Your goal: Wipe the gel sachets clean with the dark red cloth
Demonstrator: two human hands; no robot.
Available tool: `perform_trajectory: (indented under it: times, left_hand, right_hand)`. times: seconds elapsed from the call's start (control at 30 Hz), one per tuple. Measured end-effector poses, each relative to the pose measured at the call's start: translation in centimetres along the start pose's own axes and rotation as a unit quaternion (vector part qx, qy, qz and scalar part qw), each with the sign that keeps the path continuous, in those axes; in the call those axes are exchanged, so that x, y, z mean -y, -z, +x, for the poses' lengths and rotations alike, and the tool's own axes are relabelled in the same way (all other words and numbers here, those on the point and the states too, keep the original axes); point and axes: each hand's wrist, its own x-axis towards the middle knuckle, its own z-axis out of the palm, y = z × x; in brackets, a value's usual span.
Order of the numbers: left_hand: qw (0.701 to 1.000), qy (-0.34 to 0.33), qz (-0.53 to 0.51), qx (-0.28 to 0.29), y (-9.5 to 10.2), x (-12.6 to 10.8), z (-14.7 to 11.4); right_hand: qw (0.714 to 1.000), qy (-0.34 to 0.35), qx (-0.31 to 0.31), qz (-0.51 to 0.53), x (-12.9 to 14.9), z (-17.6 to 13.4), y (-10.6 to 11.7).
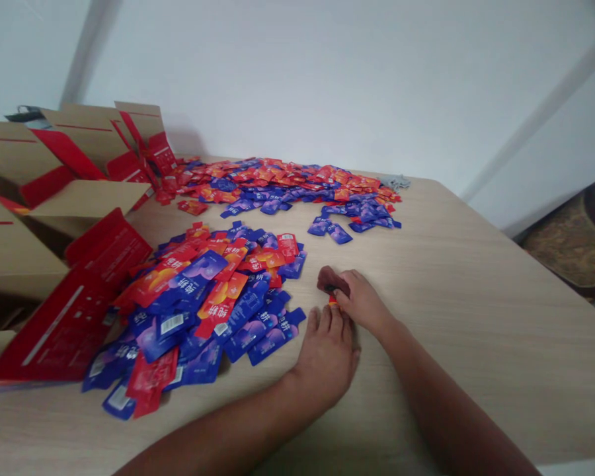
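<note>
My left hand (328,354) lies flat on the table, its fingers stretched out over a small red-and-orange packet (332,300). Only an end of that packet shows between my hands; the rest is covered. Closed around a dark reddish-brown cloth (331,279), my right hand (361,301) presses at the packet's exposed end. Left of my hands lies a heap of blue packets (272,334) and red-orange packets (221,301), several with white barcode labels.
Open red-and-tan cardboard boxes (74,324) stand along the left side. A long pile of red and blue packets (287,178) runs along the back by the wall (327,79). A grey crumpled thing (396,181) lies at its right end. The wooden table (476,317) extends rightward.
</note>
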Motion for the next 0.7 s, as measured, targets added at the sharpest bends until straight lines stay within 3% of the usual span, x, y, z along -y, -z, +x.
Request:
perform_trajectory:
  times: [0.7]
  left_hand:
    - [1.0, 0.002, 0.007, 0.013, -0.4, -0.1, 0.0]
  right_hand:
    - [0.986, 0.003, -0.023, -0.163, -2.8, 3.3, -0.8]
